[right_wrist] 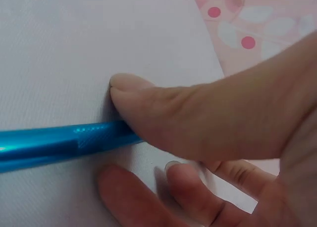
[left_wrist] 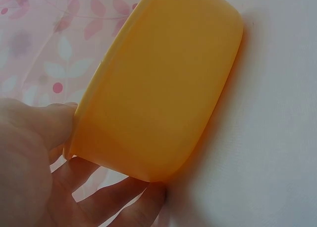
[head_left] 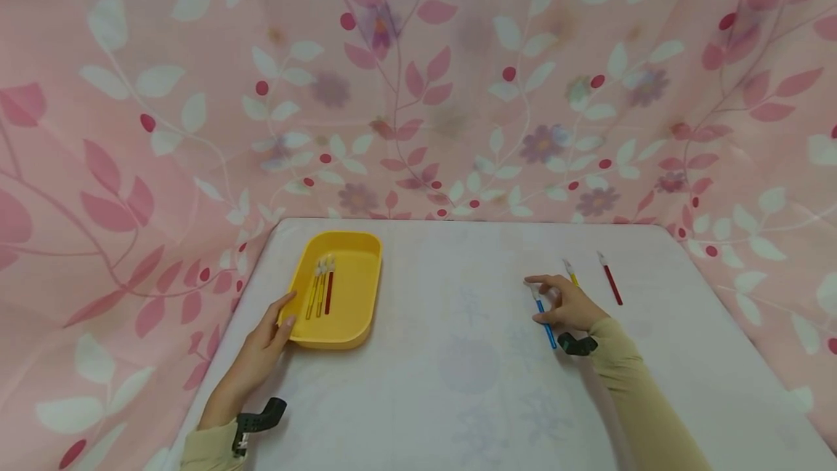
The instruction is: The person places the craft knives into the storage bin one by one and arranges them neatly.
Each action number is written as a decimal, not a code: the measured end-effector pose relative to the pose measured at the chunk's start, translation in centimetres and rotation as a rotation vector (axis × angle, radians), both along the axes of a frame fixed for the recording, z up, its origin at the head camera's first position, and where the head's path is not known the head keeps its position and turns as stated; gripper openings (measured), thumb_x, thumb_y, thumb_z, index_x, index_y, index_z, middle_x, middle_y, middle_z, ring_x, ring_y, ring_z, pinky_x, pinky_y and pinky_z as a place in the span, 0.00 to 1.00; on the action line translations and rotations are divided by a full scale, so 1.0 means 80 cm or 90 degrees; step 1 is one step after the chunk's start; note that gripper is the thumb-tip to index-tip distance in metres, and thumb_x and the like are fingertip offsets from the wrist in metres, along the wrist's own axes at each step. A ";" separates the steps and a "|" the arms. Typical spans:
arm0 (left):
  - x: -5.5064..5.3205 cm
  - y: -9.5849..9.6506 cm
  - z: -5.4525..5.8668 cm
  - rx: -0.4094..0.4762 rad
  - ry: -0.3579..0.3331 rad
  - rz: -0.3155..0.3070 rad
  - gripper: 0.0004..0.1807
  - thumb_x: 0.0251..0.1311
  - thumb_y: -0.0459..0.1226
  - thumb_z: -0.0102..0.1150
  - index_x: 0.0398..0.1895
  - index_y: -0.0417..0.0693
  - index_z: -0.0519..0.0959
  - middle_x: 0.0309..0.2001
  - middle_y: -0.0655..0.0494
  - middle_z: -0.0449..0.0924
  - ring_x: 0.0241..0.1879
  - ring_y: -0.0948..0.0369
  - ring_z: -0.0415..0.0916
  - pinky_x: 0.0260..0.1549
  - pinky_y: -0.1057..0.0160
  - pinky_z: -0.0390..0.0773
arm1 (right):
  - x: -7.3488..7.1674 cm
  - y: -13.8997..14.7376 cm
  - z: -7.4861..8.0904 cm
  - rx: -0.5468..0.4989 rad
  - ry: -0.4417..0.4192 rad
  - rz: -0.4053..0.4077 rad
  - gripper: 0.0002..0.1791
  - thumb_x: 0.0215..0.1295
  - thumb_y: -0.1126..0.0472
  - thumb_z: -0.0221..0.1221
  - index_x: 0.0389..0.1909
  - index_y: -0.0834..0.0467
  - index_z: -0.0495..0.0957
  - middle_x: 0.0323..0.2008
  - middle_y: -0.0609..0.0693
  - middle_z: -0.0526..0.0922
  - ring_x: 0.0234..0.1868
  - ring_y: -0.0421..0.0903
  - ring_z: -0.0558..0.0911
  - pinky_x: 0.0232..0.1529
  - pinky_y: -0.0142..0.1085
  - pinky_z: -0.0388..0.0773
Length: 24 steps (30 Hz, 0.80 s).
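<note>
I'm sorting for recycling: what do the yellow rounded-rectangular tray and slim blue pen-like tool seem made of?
Yellow rounded-rectangular tray: probably moulded plastic, matte; its wall looks smooth.
Slim blue pen-like tool: glossy, perhaps metal or metallic-coated plastic; it shows bright streaks and a textured band.

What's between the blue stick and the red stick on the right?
In the head view, most of the right hand and a yellow stick, partly hidden by it, lie between the blue stick and that red stick.
</note>
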<state>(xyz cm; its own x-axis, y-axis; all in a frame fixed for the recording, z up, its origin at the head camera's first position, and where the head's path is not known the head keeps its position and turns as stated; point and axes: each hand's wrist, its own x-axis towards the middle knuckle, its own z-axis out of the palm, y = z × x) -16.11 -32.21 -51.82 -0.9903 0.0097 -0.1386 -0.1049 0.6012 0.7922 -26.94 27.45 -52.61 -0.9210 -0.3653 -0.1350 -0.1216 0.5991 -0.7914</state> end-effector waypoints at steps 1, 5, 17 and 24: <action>0.000 0.000 0.000 -0.002 0.001 0.000 0.34 0.84 0.53 0.43 0.87 0.61 0.49 0.86 0.40 0.47 0.79 0.35 0.59 0.75 0.33 0.61 | 0.000 0.000 0.000 0.003 -0.005 0.000 0.42 0.61 0.64 0.76 0.76 0.58 0.70 0.60 0.67 0.71 0.27 0.46 0.75 0.25 0.34 0.77; 0.000 -0.001 -0.001 -0.003 0.004 -0.001 0.35 0.84 0.53 0.43 0.87 0.61 0.49 0.86 0.40 0.47 0.79 0.35 0.60 0.75 0.33 0.61 | 0.000 -0.001 0.002 0.001 -0.011 0.009 0.41 0.62 0.66 0.75 0.75 0.60 0.70 0.61 0.68 0.69 0.27 0.45 0.75 0.25 0.33 0.79; 0.000 -0.001 -0.002 -0.003 0.003 -0.002 0.35 0.84 0.53 0.43 0.87 0.62 0.49 0.86 0.40 0.47 0.79 0.35 0.58 0.75 0.33 0.61 | 0.001 -0.003 0.006 -0.028 -0.038 0.024 0.40 0.63 0.69 0.73 0.75 0.65 0.68 0.63 0.70 0.65 0.29 0.47 0.75 0.27 0.36 0.85; 0.000 -0.002 -0.003 -0.004 0.007 -0.004 0.35 0.84 0.54 0.43 0.87 0.62 0.49 0.86 0.40 0.47 0.79 0.35 0.59 0.75 0.33 0.61 | -0.004 -0.004 0.007 -0.012 -0.063 0.035 0.40 0.64 0.73 0.70 0.76 0.66 0.66 0.64 0.71 0.62 0.31 0.50 0.76 0.29 0.37 0.87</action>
<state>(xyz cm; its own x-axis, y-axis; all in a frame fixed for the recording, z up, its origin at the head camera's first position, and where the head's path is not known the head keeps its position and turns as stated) -16.09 -32.34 -52.02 -0.9918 0.0149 -0.1271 -0.0921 0.6063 0.7899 -27.22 27.13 -52.01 -0.8822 -0.4181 -0.2165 -0.0745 0.5781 -0.8126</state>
